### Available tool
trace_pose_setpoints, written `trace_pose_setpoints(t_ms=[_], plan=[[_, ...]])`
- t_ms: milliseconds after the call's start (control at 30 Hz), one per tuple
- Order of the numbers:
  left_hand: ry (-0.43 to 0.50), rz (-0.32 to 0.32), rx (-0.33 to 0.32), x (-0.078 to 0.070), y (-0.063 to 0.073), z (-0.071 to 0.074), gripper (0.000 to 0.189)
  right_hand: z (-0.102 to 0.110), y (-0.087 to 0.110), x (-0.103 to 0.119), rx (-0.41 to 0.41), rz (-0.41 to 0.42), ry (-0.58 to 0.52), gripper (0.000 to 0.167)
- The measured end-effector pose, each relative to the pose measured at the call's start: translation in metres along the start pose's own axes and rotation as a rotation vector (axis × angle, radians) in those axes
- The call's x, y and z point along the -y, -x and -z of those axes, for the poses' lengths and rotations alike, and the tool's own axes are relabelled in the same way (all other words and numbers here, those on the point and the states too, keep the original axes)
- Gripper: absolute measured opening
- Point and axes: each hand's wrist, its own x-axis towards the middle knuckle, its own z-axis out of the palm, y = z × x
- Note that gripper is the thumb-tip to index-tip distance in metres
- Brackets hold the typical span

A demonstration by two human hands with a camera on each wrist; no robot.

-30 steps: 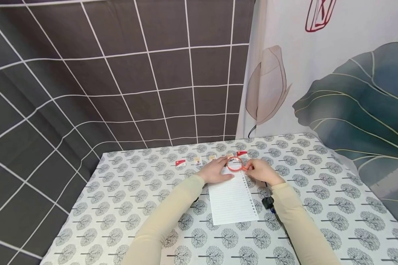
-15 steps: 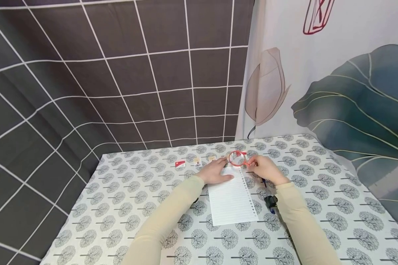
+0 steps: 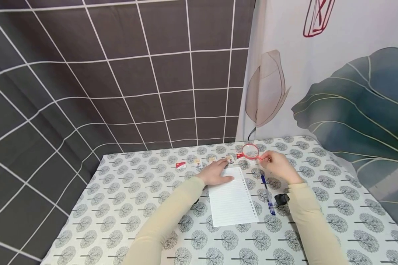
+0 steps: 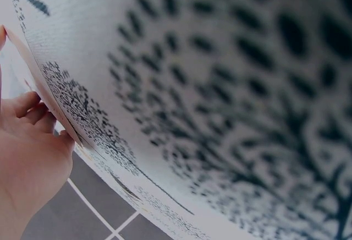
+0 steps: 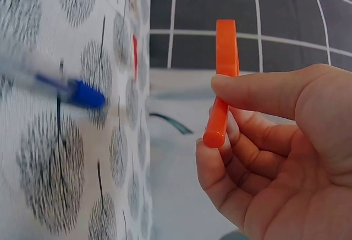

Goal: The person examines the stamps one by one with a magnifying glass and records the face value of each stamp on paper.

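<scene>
In the head view, my left hand (image 3: 215, 173) rests on the top left part of a lined loose-leaf sheet (image 3: 233, 202), its fingers extended. The left wrist view shows that hand (image 4: 36, 152) at the sheet's edge. My right hand (image 3: 278, 165) pinches the handle of a red-orange magnifying glass (image 3: 251, 151) between thumb and fingers. Its round lens is raised over the back of the table, just past the sheet's top right corner. From the right wrist, the orange handle (image 5: 226, 47) shows edge-on, clear of the cloth.
A blue-capped pen (image 3: 268, 193) lies right of the sheet. Along the back sit small cards: a red-and-white one (image 3: 180, 165), several pale picture cards (image 3: 198, 163), and a red one (image 3: 240, 156) partly behind the lens. A tree-print cloth (image 3: 119, 209) covers the table; curtains stand behind.
My right hand has carried the magnifying glass right, away from the sheet's top edge, and raised it. The pen and the right-hand cards now show more. My left hand has stayed put.
</scene>
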Motion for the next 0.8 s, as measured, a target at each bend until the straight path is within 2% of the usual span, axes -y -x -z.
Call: trace_pose_setpoints(t_ms=[267, 433, 800], plan=[[-0.011, 0.010, 0.019, -0.001, 0.001, 0.000, 0.085, 0.022, 0.015, -0.020, 0.000, -0.079, 0.025, 0.024], [-0.013, 0.013, 0.015, -0.002, 0.002, 0.001, 0.085, 0.034, 0.028, -0.036, 0.005, -0.098, 0.035, 0.020], [-0.011, 0.018, 0.016, -0.003, 0.003, 0.003, 0.084, 0.045, 0.048, -0.062, 0.011, -0.146, 0.081, 0.017]])
